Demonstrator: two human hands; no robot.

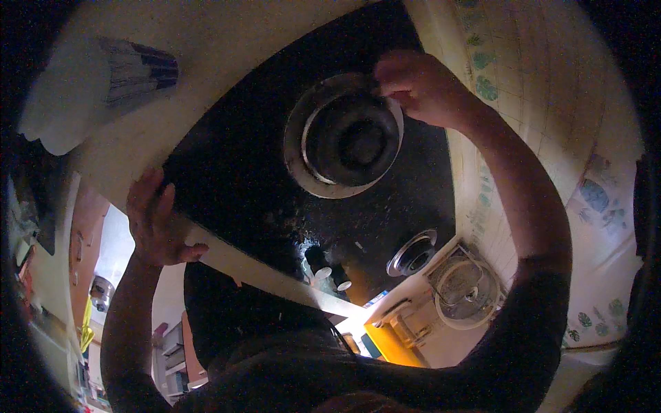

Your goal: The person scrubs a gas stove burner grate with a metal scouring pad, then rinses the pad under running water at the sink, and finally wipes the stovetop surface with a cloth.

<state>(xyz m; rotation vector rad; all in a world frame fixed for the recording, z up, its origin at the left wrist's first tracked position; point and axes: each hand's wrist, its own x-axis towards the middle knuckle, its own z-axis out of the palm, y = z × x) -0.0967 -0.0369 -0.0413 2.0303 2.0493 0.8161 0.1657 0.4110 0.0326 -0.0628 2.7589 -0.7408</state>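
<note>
My right hand [415, 90] reaches across a black cooktop [248, 170], its fingers curled at the upper right rim of a round metal burner pan [299, 168]. Within that pan sits a dark, round burner part [330, 139], off centre. Where my fingertips meet the rim is partly hidden by the hand and the dim light. My left hand [155, 222] is over the left edge of the cooktop, fingers spread and nothing visible in it.
Two white-topped knobs [330, 279] stand at the cooktop's near end, beside a smaller metal ring [413, 253]. A round fan-like fixture [467, 294] is at lower right. Leaf-patterned tiles [485, 88] line the right wall. A striped cloth-like item [139, 69] lies at upper left.
</note>
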